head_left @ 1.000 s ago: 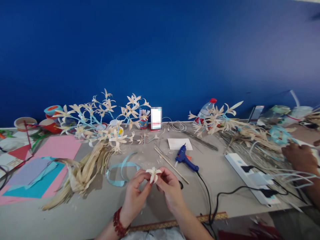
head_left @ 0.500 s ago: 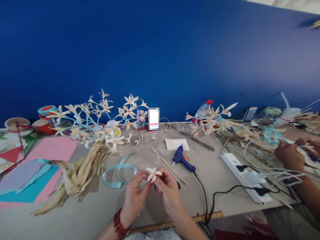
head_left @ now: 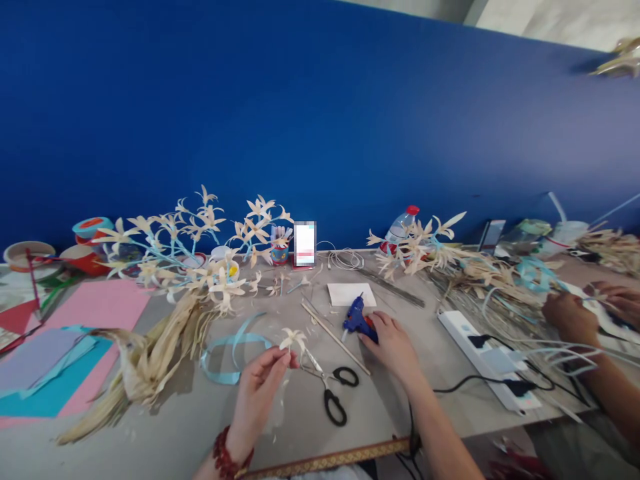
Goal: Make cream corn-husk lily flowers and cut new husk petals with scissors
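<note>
1. Head view: the left hand (head_left: 260, 385) pinches a small cream husk flower (head_left: 293, 337) by its base, between thumb and fingertips, just above the grey table (head_left: 200, 413).
2. The right hand (head_left: 395, 343) curls over the handle of a blue glue gun (head_left: 356, 319) lying on the table.
3. Black scissors (head_left: 331, 392) lie between the hands.
4. The husk flower looks featherlight, thin and brittle. Its petals would likely crease, so the base seems the safest hold.
5. The glue gun looks rigid and light. It is best gripped by the handle, away from the possibly hot nozzle.

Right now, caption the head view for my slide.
Left hand pinches a flower; right hand grasps the glue gun beside scissors.
</note>
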`<action>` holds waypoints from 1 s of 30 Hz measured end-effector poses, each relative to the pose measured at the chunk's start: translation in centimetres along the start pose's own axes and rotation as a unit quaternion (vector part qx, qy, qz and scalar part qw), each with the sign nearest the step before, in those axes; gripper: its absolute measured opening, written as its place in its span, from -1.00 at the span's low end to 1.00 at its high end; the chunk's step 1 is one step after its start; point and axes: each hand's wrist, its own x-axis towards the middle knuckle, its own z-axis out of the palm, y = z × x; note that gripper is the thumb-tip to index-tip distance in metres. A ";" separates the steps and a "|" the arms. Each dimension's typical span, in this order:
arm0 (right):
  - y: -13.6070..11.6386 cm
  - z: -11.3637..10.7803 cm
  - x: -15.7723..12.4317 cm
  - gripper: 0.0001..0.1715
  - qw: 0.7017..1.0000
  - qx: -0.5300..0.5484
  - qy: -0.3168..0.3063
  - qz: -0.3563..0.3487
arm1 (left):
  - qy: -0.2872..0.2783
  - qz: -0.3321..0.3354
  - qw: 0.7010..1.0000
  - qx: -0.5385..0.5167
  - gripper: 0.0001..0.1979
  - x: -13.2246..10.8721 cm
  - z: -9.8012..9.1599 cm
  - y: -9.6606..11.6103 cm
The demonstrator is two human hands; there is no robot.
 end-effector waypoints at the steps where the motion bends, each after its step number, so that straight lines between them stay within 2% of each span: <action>1: 0.0 0.1 0.1 -0.63 1.000 0.000 -0.008 -0.011 | 0.003 0.000 1.000 -0.003 -0.83 0.1 0.1 0.0; 6: -0.1 0.4 0.4 -0.66 0.999 0.022 -0.007 -0.038 | 0.038 0.015 0.999 -0.008 -0.82 0.5 0.2 -0.1; 10: 0.0 0.4 0.6 -0.67 0.999 0.024 0.008 -0.039 | 0.044 -0.002 0.999 -0.004 -0.80 0.6 0.0 -0.1; 15: 0.1 -0.7 1.8 -0.64 0.995 0.066 -0.056 -0.044 | 0.037 -0.011 0.999 0.004 -0.76 0.6 0.0 0.3; 20: 0.8 -2.2 3.0 -0.67 0.988 0.128 -0.070 -0.041 | 0.033 -0.010 0.999 0.005 -0.76 0.6 -0.2 0.0; 24: 2.0 -2.6 3.4 -0.75 0.976 0.211 -0.057 0.005 | 0.031 0.001 0.999 -0.012 -0.78 0.5 -0.4 -0.2; 27: 2.5 -2.1 3.4 -0.64 0.955 0.289 -0.022 0.069 | 0.026 0.003 0.999 -0.018 -0.78 0.5 -0.4 -0.2; 30: 2.0 -1.8 3.1 -0.49 0.916 0.385 0.015 0.108 | 0.024 -0.017 0.999 -0.027 -0.78 0.6 -0.2 0.2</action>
